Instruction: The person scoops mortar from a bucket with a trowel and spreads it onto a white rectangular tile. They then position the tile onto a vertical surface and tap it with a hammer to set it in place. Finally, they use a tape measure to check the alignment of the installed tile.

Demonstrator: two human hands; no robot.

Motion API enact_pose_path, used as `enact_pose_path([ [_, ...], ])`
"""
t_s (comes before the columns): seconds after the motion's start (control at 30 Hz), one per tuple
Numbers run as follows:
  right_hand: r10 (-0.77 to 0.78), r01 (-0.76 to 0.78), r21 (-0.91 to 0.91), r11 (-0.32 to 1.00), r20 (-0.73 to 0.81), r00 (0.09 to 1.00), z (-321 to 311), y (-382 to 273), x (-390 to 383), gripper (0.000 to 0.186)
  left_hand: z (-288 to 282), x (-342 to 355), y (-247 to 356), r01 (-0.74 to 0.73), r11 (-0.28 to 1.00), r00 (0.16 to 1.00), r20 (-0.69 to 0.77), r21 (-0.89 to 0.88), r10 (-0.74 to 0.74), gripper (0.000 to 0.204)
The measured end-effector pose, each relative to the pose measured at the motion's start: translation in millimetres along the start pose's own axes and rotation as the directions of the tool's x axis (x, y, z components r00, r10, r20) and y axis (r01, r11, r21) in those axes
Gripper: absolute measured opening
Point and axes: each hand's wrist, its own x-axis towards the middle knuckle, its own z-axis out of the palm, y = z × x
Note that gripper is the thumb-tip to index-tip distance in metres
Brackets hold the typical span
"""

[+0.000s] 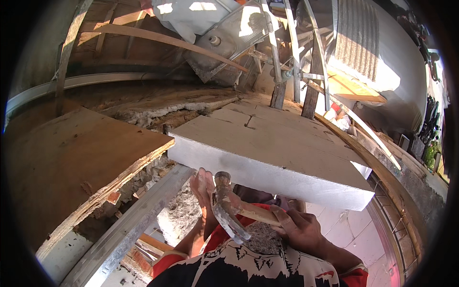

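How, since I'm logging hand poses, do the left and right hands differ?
The left hand points upward near the pale board; the right hand grips the hammer by its handle. The left hand sits left of the hammer head; the right hand, right of it. Both are bare.

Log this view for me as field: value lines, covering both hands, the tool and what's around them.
Right hand: closed on the hammer's wooden handle
Left hand: open, fingers up, near the slab's white edge; contact unclear
Hammer: head leftward, claw toward the body
Ahead: slab, grey top
Left side: brown board, grey beam slanting beside it
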Motion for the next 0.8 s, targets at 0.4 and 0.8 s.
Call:
enact_pose_path([
  [0.4,0.113,-0.114,-0.036,0.993,-0.036,0.993,-3.2,-1.8,-29.8,0.067,-38.9,59.4,27.9,-0.239,0.968,0.971,-0.017,-0.08,0.238,0.068],
  [0.8,0.257,-0.271,-0.07,0.96,-0.161,0.953,4.4,9.5,-44.5,0.041,-21.2,49.9,20.3,-0.198,0.968,0.978,0.043,-0.152,0.206,0.068],
])
